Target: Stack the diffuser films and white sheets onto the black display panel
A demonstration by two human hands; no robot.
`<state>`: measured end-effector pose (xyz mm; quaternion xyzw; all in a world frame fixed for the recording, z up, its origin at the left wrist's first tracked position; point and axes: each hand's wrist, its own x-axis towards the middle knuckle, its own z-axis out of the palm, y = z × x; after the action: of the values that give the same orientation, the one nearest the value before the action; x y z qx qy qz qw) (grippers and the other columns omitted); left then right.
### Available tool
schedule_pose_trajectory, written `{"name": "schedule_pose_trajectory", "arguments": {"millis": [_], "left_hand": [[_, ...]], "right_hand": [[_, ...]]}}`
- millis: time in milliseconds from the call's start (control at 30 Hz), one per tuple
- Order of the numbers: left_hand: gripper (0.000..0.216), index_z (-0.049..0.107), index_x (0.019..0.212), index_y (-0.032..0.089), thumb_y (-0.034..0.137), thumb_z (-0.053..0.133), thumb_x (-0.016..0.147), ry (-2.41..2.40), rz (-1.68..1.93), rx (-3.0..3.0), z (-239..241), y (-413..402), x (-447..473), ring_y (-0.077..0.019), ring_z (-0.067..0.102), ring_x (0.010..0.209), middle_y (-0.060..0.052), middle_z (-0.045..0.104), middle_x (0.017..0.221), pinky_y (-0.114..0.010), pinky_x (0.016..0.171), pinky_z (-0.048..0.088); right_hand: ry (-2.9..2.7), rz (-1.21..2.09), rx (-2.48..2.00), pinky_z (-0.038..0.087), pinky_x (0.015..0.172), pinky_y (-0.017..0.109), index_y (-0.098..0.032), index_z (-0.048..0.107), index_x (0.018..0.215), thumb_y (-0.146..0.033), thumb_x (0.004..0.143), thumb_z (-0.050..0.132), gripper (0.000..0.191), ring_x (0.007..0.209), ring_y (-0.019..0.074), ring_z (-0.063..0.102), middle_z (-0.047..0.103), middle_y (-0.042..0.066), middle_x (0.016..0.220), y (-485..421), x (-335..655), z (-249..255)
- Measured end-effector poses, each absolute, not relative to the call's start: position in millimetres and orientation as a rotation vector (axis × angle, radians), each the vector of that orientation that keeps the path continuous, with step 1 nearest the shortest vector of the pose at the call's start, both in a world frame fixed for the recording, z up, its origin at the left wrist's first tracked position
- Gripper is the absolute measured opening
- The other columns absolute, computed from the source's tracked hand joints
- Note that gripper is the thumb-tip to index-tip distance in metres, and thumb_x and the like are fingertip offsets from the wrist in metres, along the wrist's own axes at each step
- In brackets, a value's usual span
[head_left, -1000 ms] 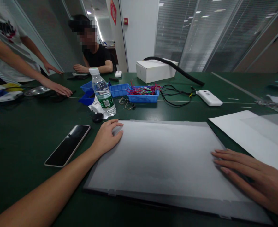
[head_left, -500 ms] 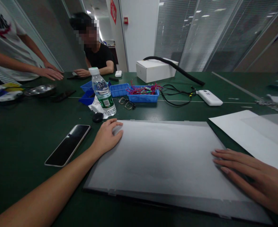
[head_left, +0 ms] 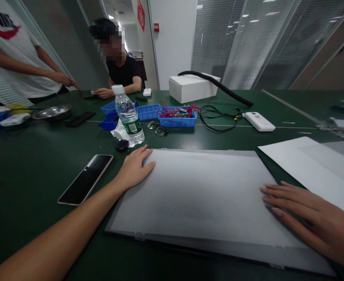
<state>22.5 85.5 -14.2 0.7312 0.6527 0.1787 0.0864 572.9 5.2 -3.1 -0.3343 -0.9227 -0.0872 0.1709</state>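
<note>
A thin whitish translucent sheet (head_left: 198, 195) lies over a flat dark-edged panel on the green table. Small tabs show along its near and far edges. My left hand (head_left: 135, 168) rests on the far left corner, fingers stretched out and thumb apart. On the right edge lies my right hand (head_left: 306, 214), its fingers extended flat across the sheet. Neither hand grasps anything. Just left of my left forearm is a smartphone (head_left: 86, 179) with a dark screen.
Beyond the sheet stand a water bottle (head_left: 130, 117), eyeglasses (head_left: 157, 128), a blue bin (head_left: 177, 121) of red wires and a white box (head_left: 189, 89). White sheets (head_left: 315, 164) lie at right. A co-worker sits at the far side (head_left: 125, 74); another stands at left (head_left: 22, 66).
My left hand's fingers have shifted slightly and spread at the far left corner. My right hand stays nearly in place. The standing co-worker's hands have drawn together.
</note>
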Motion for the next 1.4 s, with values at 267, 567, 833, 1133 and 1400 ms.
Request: {"name": "schedule_pose_trajectory", "arguments": {"millis": [267, 567, 833, 1133, 1400], "left_hand": [[0.062, 0.068, 0.146, 0.018, 0.052, 0.057, 0.096, 1.917, 0.631, 2.163, -14, 85, 22, -0.0380, 0.053, 0.154, -0.016, 0.057, 0.166, -0.060, 0.130, 0.038], [0.059, 0.070, 0.142, 0.019, 0.052, 0.059, 0.094, 1.896, 0.699, 2.117, -16, 84, 20, -0.0379, 0.055, 0.152, -0.016, 0.059, 0.164, -0.060, 0.129, 0.039], [0.056, 0.073, 0.138, 0.021, 0.052, 0.062, 0.093, 1.896, 0.729, 2.084, -17, 85, 19, -0.0370, 0.055, 0.152, -0.014, 0.060, 0.164, -0.058, 0.129, 0.040], [0.059, 0.073, 0.140, 0.018, 0.051, 0.061, 0.091, 1.897, 0.706, 2.074, -14, 85, 22, -0.0393, 0.054, 0.152, -0.016, 0.059, 0.164, -0.061, 0.129, 0.039], [0.057, 0.073, 0.138, 0.020, 0.051, 0.063, 0.091, 1.898, 0.714, 2.080, -15, 85, 21, -0.0371, 0.056, 0.150, -0.015, 0.060, 0.162, -0.059, 0.129, 0.041]], "right_hand": [[-2.818, -0.127, -0.894, 0.053, 0.116, 0.052, -0.037, 0.039, 0.175, -0.049, 0.095, 0.068, 0.086, 0.150, 0.0365, 0.051, 0.043, 0.006, 0.169, -12, 570, 4], [-2.831, -0.300, -0.817, 0.061, 0.103, 0.055, -0.033, 0.041, 0.175, -0.052, 0.095, 0.069, 0.087, 0.145, 0.0396, 0.056, 0.040, 0.009, 0.170, -6, 559, 4], [-2.866, -0.322, -0.784, 0.064, 0.102, 0.053, -0.031, 0.041, 0.175, -0.057, 0.094, 0.070, 0.089, 0.144, 0.0384, 0.057, 0.039, 0.010, 0.170, -14, 556, 10], [-2.927, -0.192, -0.776, 0.060, 0.111, 0.054, -0.030, 0.042, 0.174, -0.078, 0.088, 0.075, 0.104, 0.148, 0.0398, 0.053, 0.037, 0.009, 0.172, -21, 556, 6], [-2.875, -0.033, -0.807, 0.050, 0.120, 0.060, -0.031, 0.042, 0.174, -0.068, 0.086, 0.080, 0.102, 0.153, 0.0417, 0.045, 0.038, 0.007, 0.171, -16, 549, 9]]}}
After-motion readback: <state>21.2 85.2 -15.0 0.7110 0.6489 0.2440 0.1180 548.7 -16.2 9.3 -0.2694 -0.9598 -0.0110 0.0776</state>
